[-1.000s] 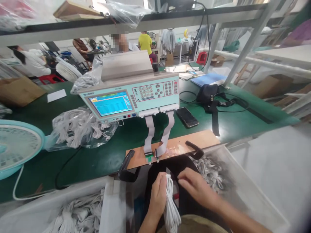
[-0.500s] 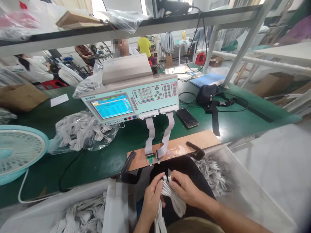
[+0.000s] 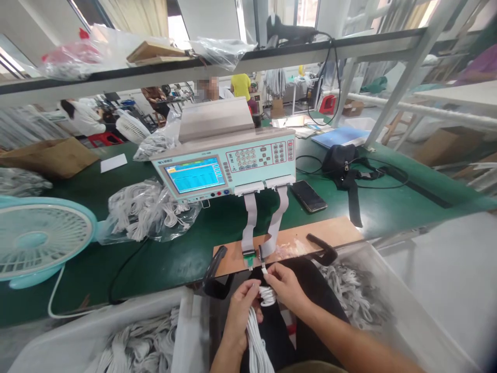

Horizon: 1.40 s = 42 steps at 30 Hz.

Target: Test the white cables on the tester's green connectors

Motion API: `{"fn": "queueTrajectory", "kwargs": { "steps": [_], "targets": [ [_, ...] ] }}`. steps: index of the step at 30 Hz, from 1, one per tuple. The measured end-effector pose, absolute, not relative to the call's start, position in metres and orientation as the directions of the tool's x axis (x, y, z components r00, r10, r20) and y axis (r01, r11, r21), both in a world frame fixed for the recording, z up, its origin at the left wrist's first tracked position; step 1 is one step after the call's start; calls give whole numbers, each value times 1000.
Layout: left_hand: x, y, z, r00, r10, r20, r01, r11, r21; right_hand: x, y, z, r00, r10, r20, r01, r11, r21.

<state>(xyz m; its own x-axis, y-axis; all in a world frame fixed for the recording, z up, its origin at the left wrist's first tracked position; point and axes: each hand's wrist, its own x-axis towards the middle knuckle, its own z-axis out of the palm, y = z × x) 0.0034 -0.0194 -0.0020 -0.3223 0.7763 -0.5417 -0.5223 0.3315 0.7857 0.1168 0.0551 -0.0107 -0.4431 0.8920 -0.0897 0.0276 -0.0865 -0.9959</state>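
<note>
My left hand [image 3: 238, 311] grips a bundle of white cables [image 3: 256, 342] that hangs down over my lap. My right hand [image 3: 285, 285] pinches the plug end of one white cable, raised to the connector fixture [image 3: 254, 255] at the near edge of a wooden board [image 3: 310, 238]. Two grey ribbon cables [image 3: 264, 223] run from that fixture up to a pale green tester [image 3: 229, 166] with a lit blue screen on the green table [image 3: 77, 191].
White bins hold more white cables at left [image 3: 128, 347] and right [image 3: 353, 295]. A bag of cables [image 3: 147, 210], a teal fan [image 3: 39, 241], a phone [image 3: 308, 196] and a black pouch [image 3: 341, 158] lie on the table. Other people work beyond the shelf.
Both hands rose from my lap toward the board's edge. My right hand took hold of a cable's plug end and brought it up to the connector fixture. The camera tilted upward.
</note>
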Motion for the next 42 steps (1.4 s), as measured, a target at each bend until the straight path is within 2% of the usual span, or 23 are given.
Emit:
{"fn": "queueTrajectory", "kwargs": {
  "steps": [4, 13, 16, 20, 23, 26, 30, 42],
  "targets": [
    [-1, -19, -5, -342, 777, -528, -512, 317, 798, 115, 54, -10, -418, 899, -130, -12, -149, -989],
    [-7, -13, -6, -390, 820, -419, -326, 303, 895, 113, 53, -5, -427, 893, -140, -108, -205, -973],
    [-11, -14, 2, -350, 862, -367, -188, 319, 929, 112, 52, 2, -448, 872, -196, -144, -287, -947],
    [-18, -16, 14, -212, 927, -310, -52, 306, 951, 110, 53, 9, -453, 838, -305, -184, -423, -887],
    [-21, -16, 16, -180, 935, -306, -62, 300, 952, 107, 53, 12, -446, 822, -355, -215, -483, -849],
    [-22, -14, 9, -257, 922, -289, -78, 279, 957, 104, 53, 13, -435, 823, -365, -237, -495, -836],
    [-18, -11, -3, -364, 884, -294, -124, 266, 956, 104, 52, 13, -438, 829, -348, -222, -475, -852],
    [1, -5, -13, -567, 806, -169, -209, 58, 976, 107, 54, 12, -458, 842, -286, -177, -402, -898]
  ]
}}
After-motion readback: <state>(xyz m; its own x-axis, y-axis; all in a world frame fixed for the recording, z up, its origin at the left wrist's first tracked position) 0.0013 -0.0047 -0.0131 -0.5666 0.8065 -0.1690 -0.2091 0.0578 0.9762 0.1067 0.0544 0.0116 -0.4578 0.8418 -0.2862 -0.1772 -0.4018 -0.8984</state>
